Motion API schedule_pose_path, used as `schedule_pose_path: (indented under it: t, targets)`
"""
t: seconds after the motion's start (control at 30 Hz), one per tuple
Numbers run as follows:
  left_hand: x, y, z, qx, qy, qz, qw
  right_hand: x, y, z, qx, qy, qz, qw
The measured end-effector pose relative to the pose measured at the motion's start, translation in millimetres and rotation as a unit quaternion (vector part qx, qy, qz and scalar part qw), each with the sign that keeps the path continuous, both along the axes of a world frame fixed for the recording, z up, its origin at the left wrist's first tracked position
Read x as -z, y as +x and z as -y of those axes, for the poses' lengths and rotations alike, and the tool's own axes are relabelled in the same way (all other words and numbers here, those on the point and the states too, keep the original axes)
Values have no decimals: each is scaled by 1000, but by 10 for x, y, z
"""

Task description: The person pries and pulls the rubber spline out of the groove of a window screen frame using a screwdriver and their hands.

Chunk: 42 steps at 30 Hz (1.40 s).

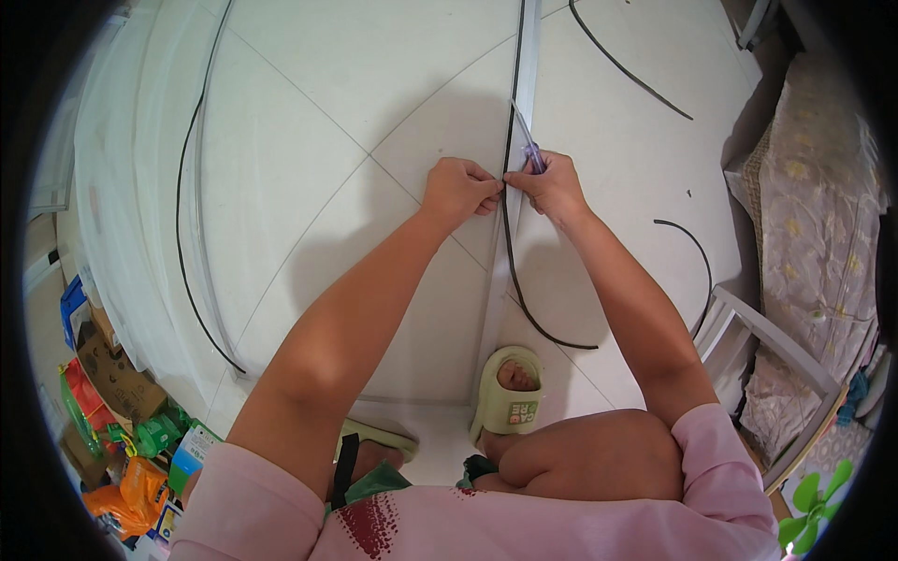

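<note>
A long black rubber strip (511, 245) runs along a pale metal frame bar (491, 309) on the floor, its near end curling off to the right. My left hand (458, 192) is closed, its thumb and fingertips pinching the strip at the bar. Just across from it, my right hand (552, 185) has its thumb and finger at the same spot on the strip. Also in my right hand is a screwdriver (536, 159) with a clear purplish handle. Its thin shaft points away from me, lying over the bar; the tip is near the strip.
Another black strip (179, 192) lies along the frame's left side. Two shorter pieces, a far strip (627, 71) and a nearer strip (703, 252), rest on the right. Sheer white curtain (131, 215), bags and boxes (122, 383) line the left; a fabric cover (814, 196) and white rails (776, 337) stand right.
</note>
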<state>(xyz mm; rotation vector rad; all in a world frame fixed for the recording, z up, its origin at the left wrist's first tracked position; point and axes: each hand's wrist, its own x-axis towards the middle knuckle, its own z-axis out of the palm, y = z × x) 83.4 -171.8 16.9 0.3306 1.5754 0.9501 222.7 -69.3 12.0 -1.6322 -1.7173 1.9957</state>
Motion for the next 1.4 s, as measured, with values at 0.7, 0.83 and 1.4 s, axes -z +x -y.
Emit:
schedule_pose_path:
  t: [0.7, 0.83, 1.4]
  targets:
    - [15, 2, -99, 123, 1, -141, 982, 83, 121, 135, -24, 52, 13, 998]
    - [22, -46, -13, 101, 14, -76, 992, 74, 123, 140, -44, 66, 31, 996]
    - [38, -26, 78, 87, -21, -27, 996, 96, 91, 200, -47, 108, 59, 991]
